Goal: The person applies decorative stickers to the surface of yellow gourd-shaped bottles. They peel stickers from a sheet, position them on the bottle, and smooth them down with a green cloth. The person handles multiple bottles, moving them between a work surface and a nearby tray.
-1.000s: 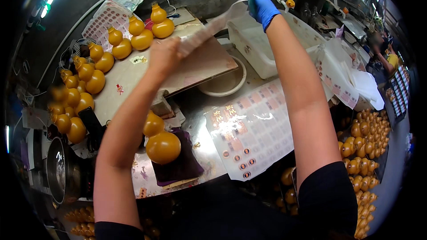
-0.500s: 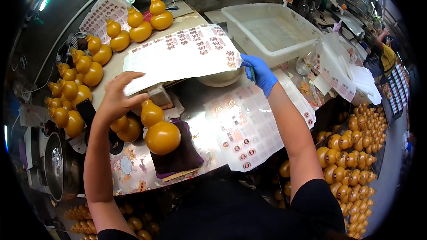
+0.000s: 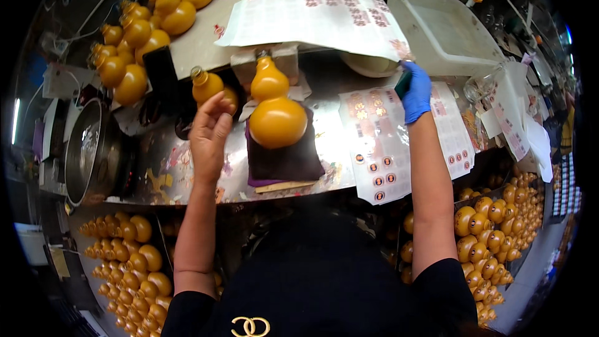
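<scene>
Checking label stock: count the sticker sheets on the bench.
3: one large sheet at the back, its corner at the gloved right hand; two sheets below that hand. Others may be hidden.

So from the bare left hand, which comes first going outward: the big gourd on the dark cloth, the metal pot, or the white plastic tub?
Measured from the left hand:
1. Big gourd on the dark cloth, just to its right.
2. Metal pot, off to its left at the table edge.
3. White plastic tub, far right at the back.
</scene>
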`<state>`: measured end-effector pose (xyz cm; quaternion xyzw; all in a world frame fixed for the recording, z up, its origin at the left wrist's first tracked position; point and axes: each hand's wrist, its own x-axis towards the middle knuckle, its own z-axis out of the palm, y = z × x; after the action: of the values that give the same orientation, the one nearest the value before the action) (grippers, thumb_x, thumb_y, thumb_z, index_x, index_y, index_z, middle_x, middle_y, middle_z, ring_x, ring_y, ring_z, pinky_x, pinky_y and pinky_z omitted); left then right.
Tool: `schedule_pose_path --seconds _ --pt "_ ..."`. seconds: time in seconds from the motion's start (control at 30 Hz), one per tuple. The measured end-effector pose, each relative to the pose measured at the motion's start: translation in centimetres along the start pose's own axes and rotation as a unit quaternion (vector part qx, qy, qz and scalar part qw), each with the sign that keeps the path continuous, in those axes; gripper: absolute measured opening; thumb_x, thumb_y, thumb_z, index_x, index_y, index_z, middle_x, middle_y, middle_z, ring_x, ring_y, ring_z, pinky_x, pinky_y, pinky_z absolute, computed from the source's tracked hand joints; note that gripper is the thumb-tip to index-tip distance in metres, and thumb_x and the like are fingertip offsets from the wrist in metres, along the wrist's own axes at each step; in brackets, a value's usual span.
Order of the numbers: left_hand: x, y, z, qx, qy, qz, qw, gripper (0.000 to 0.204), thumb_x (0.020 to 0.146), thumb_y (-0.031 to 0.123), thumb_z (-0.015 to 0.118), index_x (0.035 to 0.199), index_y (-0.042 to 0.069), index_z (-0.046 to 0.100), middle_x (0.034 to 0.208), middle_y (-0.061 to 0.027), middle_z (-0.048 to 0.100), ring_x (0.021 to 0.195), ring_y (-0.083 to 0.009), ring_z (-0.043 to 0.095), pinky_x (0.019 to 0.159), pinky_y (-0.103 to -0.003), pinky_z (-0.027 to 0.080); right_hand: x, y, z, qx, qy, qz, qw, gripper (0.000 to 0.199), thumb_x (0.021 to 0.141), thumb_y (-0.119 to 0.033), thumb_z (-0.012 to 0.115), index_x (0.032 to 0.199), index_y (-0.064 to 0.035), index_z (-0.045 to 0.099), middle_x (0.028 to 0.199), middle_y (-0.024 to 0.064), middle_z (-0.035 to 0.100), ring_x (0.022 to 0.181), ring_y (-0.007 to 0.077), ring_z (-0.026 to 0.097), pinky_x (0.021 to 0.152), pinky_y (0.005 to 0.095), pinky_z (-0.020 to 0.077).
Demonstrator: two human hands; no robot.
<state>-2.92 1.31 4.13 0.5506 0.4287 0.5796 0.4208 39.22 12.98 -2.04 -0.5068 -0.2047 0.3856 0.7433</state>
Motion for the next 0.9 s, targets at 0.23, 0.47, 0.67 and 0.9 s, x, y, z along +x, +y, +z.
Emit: schedule_pose_path --seconds 0.23,0.47,0.67,0.9 --pt "-3.3 -2.0 2.8 0.292 -0.079 0.109 0.947 0.097 0.069 0.017 0.082 0.149 0.009 0.027 0.141 -0.0144 0.038 0.13 -0.0294 0.04 0.108 -0.039 0.033 -4.6 -4.8 1.5 -0.124 -0.051 -0.252 0.958 0.013 0.087 -0.006 0.066 0.097 0.0011 0.069 0.087 0.0014 0.066 0.079 0.0073 0.058 0.073 0.022 0.0457" --pt "-2.7 -3.5 3.2 0.343 -0.066 0.145 0.926 0.089 0.068 0.014 0.081 0.145 0.009 0.036 0.137 -0.015 0.041 0.127 -0.0334 0.042 0.106 -0.043 0.033 -13.3 -11.3 8.4 -0.311 -0.476 -0.104 0.816 0.027 0.087 -0.004 0.062 0.114 -0.0032 0.066 0.102 0.0042 0.068 0.091 0.0082 0.061 0.085 0.0221 0.0468" --pt "-2.8 -0.9 3.3 0.435 -0.066 0.214 0.872 0.082 0.066 0.015 0.082 0.139 0.01 0.046 0.131 -0.0117 0.049 0.123 -0.0269 0.047 0.106 -0.044 0.03 -15.4 -11.7 11.8 -0.347 -0.632 -0.043 0.691 0.052 0.084 -0.004 0.067 0.133 -0.0116 0.053 0.089 0.001 0.063 0.082 0.0054 0.057 0.076 0.0206 0.0465" --pt "-2.0 -1.2 3.5 0.427 -0.081 0.218 0.874 0.086 0.064 0.017 0.084 0.14 0.008 0.043 0.133 -0.0111 0.047 0.126 -0.0266 0.046 0.106 -0.045 0.03 -16.9 -13.0 14.6 -0.424 -0.678 -0.091 0.594 0.052 0.082 -0.007 0.066 0.132 -0.0137 0.054 0.085 0.0025 0.063 0.075 0.0097 0.056 0.072 0.0254 0.0461"
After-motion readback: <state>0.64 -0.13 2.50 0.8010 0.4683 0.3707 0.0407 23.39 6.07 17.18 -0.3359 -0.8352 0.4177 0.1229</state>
